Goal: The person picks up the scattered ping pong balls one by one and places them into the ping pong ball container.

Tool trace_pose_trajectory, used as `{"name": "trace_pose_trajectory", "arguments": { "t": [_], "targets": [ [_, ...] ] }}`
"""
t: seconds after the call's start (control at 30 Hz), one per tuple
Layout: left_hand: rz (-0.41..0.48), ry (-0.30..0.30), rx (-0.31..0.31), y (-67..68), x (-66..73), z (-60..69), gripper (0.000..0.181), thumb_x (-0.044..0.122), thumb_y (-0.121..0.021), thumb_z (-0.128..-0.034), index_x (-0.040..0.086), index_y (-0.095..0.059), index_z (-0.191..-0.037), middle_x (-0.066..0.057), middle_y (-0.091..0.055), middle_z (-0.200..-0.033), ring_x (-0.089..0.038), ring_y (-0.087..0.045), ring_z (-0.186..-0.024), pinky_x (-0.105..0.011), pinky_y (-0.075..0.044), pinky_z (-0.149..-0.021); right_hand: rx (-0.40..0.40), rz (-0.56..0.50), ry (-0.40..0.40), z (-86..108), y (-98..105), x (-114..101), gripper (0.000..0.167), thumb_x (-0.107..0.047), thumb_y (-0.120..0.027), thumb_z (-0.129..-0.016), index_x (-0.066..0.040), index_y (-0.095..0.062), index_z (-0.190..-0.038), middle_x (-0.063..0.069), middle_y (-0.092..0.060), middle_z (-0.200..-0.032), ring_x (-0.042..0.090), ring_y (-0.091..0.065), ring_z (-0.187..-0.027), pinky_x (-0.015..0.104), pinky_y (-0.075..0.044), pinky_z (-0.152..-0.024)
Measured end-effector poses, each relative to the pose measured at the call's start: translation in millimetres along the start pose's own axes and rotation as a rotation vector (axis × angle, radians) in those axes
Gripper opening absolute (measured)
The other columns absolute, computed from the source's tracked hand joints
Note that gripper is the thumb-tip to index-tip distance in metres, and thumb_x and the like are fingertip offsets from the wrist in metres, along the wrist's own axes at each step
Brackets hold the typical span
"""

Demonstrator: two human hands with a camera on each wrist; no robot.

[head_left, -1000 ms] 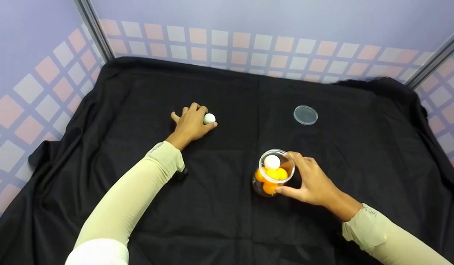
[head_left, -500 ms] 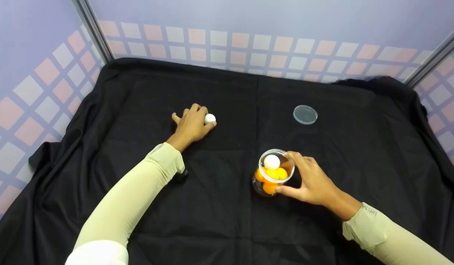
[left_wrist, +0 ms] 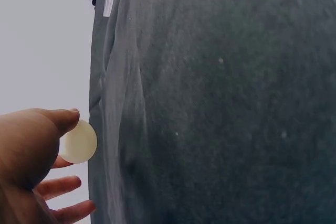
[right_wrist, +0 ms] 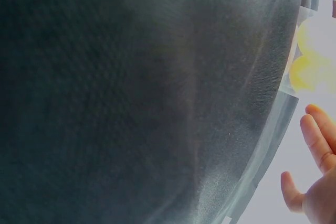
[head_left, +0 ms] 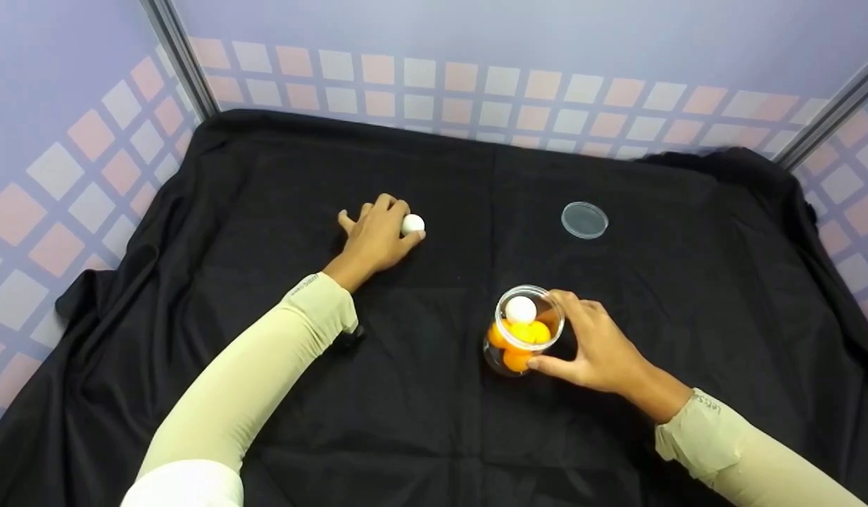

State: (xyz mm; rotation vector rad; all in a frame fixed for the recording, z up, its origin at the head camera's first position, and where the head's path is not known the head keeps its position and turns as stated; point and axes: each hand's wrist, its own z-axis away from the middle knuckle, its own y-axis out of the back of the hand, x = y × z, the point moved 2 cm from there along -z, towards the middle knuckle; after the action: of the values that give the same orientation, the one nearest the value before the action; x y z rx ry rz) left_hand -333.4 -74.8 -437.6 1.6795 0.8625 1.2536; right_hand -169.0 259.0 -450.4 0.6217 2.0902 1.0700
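Observation:
In the head view my left hand [head_left: 377, 238] pinches a white table tennis ball [head_left: 413, 224] between thumb and forefinger, left of the cloth's centre. The left wrist view shows the thumb against that ball [left_wrist: 79, 141], the other fingers spread apart from it. My right hand [head_left: 594, 345] grips a clear plastic jar [head_left: 503, 365] from its right side, near the rim. The jar stands upright with its mouth uncovered. Several orange balls [head_left: 516, 361] lie in it, with a white ball [head_left: 520, 310] on top. In the right wrist view the jar's balls [right_wrist: 310, 72] look washed out at the right edge.
A round clear lid [head_left: 584, 220] lies on the black cloth [head_left: 405, 394], beyond the jar and to its right. Folds bunch along the cloth's left side. A panel wall [head_left: 504, 42] with printed squares rises behind the table, and metal posts [head_left: 184, 67] stand at its corners.
My left hand has shifted slightly to the right and away from me, and the white ball has moved with it. The right hand and the jar have stayed in place.

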Motion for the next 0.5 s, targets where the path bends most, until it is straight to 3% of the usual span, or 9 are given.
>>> {"name": "trace_pose_trajectory", "arguments": {
  "t": [0.5],
  "targets": [
    [-0.005,-0.065,0.012,5.4,23.2,7.0,0.041,0.051,-0.066,-0.0953,0.020,-0.063,-0.123,-0.004,-0.055,-0.137,-0.033,-0.053,-0.121,-0.078,-0.015,-0.110,0.001,0.012,0.007,0.4,0,0,0.083,-0.050,-0.084,-0.075,-0.006,-0.052,-0.137,0.006,-0.066,-0.124,0.021,-0.065,-0.108,0.056,-0.046,-0.096]
  ]
}}
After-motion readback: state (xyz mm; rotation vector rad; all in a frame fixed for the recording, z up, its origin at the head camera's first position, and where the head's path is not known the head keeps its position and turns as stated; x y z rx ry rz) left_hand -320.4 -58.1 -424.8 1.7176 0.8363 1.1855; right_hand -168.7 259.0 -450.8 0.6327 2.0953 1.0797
